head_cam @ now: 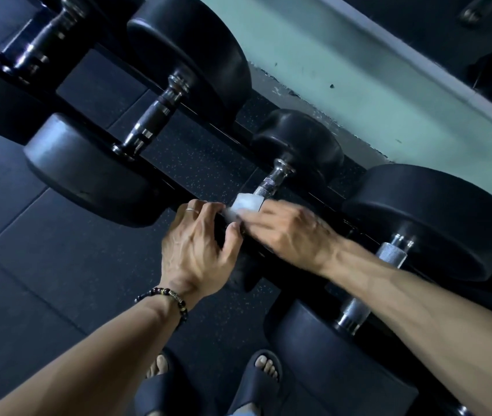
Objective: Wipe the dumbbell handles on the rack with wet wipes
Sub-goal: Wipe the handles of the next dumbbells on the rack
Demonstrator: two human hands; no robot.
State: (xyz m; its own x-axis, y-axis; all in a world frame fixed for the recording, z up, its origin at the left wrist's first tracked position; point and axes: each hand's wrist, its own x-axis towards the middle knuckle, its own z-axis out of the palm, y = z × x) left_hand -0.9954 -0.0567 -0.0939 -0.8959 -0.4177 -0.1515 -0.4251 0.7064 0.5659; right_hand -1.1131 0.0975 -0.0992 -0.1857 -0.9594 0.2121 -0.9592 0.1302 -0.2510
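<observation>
A small black dumbbell (pixel 295 145) lies on the rack at the centre, and the far part of its chrome handle (pixel 271 181) shows. A white wet wipe (pixel 246 204) is wrapped over the handle's near part. My right hand (pixel 286 232) grips the wipe on the handle and looks blurred. My left hand (pixel 199 247), with a ring and a bead bracelet, curls round the dumbbell's near head, which is mostly hidden under both hands.
A larger dumbbell (pixel 154 115) lies to the left and another (pixel 388 253) to the right, with one more at the far left (pixel 49 34). The dark rack rail (pixel 208 127) runs diagonally. A pale green wall (pixel 358 70) is behind. My slippered feet (pixel 256 382) stand on speckled rubber floor.
</observation>
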